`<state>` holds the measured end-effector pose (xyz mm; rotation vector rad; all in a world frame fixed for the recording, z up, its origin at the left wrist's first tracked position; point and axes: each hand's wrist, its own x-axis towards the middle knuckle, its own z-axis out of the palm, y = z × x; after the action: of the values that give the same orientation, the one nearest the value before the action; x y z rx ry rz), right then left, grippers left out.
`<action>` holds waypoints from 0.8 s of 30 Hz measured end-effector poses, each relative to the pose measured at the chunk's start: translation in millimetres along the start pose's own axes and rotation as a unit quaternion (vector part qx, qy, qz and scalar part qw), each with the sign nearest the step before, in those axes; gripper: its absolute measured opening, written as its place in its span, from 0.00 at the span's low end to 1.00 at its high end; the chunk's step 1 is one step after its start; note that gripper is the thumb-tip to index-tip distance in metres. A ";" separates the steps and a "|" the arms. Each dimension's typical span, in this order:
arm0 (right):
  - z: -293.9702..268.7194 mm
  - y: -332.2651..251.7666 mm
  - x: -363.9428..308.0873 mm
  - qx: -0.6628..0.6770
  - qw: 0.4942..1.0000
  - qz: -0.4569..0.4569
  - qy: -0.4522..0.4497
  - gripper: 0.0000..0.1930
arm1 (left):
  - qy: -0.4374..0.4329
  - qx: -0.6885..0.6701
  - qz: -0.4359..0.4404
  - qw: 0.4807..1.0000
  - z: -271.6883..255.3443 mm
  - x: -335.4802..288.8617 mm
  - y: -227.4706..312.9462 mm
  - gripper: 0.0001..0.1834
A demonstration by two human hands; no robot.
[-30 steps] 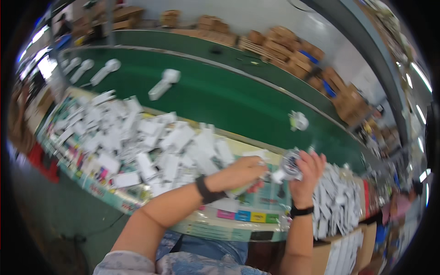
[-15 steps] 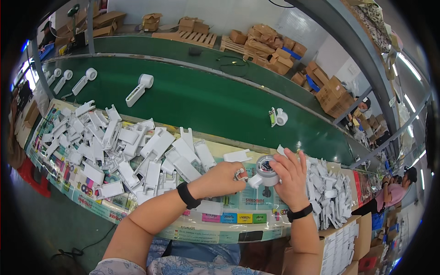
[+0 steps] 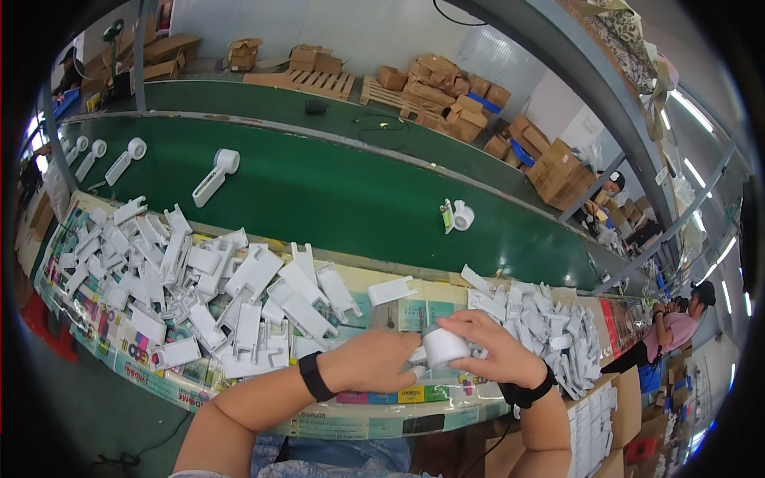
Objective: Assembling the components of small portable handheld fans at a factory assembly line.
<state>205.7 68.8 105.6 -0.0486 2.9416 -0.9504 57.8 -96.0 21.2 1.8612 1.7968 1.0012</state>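
Over the front part of the table, my right hand [image 3: 500, 350] grips a white round plastic housing [image 3: 445, 348], its smooth closed side turned up. My left hand [image 3: 389, 360] is closed in a pinch right at the housing's left side. What lies between those left fingers is hidden. A big heap of white plastic handle covers [image 3: 255, 271] spreads to the left of my hands. Just beyond them lies a single white cover [image 3: 391, 291]. To the right, a second pile of smaller white plastic parts [image 3: 550, 331] reaches the table's edge.
Beyond the table runs a green conveyor belt [image 3: 319, 191]. On it stand a white round-headed unit [image 3: 458, 216] and several long-handled ones, such as this white unit [image 3: 216, 177]. An open carton [image 3: 594, 422] with white parts stands at the lower right. A metal frame post [image 3: 594, 187] rises at right.
My right hand has turned the housing over, so its open side with dark insides no longer shows. Both hands have come lower and closer together; the whole view has shifted slightly.
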 end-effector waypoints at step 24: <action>73.5 75.5 129.1 -0.217 0.976 -0.003 0.025 0.31 | 0.351 -0.618 -0.112 0.695 -61.4 2.1 -62.3 0.20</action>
<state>79.9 81.2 -3.1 -0.0490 3.1355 -0.2951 -29.7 -99.3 20.4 0.3862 0.9361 2.2038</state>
